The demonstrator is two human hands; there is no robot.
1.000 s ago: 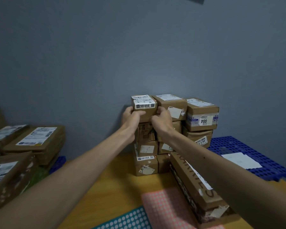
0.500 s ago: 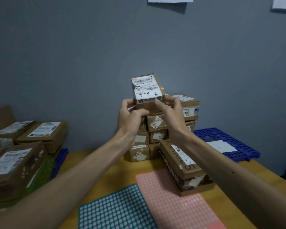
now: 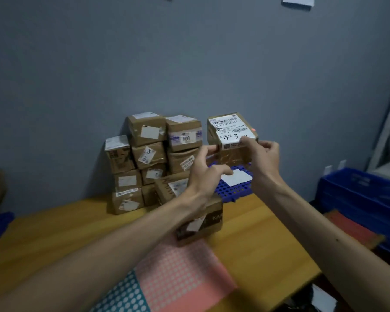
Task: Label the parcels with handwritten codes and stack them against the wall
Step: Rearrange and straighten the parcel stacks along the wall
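Observation:
A small brown parcel (image 3: 231, 152) with a white shipping label and a handwritten code starting "4-3" hangs in the air, right of the stack and above the blue pallet. My right hand (image 3: 265, 158) grips its right side, thumb on the label. My left hand (image 3: 206, 167) pinches its lower left corner with thumb and forefinger, the other fingers spread below. The stack of taped parcels (image 3: 149, 154) stands against the grey wall, several boxes high. A long brown box (image 3: 208, 221) lies in front of the stack, partly hidden by my left forearm.
A blue perforated pallet (image 3: 234, 190) with a white sheet (image 3: 235, 176) lies on the wooden table (image 3: 268, 244) under the held parcel. Pink (image 3: 178, 273) and teal (image 3: 124, 298) dot sticker sheets lie near me. Blue crates (image 3: 358, 194) stand at the right.
The parcel rose off the top of the stack and travelled right with both hands, ending above the blue pallet. My view turned right.

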